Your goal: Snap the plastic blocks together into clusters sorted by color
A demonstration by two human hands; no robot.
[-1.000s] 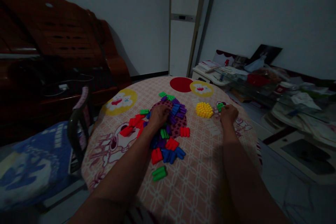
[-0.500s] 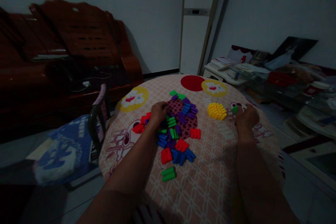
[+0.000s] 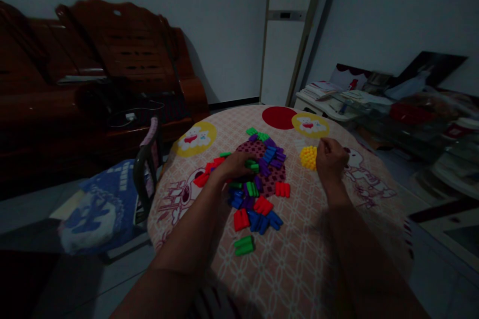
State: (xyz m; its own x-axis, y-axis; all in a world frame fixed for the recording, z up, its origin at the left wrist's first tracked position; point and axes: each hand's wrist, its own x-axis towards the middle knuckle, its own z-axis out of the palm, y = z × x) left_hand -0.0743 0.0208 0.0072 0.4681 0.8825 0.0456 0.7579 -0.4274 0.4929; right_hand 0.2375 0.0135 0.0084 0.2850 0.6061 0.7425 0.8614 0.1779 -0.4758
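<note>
Over on the left, red blocks (image 3: 202,180) lie beside the left hand (image 3: 236,165), palm down over the pile, its fingers curled about a green block (image 3: 253,166), though whether they're clamped I can't tell. Blue and purple blocks (image 3: 264,167) spread just right of it on the bench (image 3: 295,254), then comes the yellow cluster (image 3: 309,158), and right beside that the right hand (image 3: 332,160), fingers bent inward, their grip hidden.
</note>
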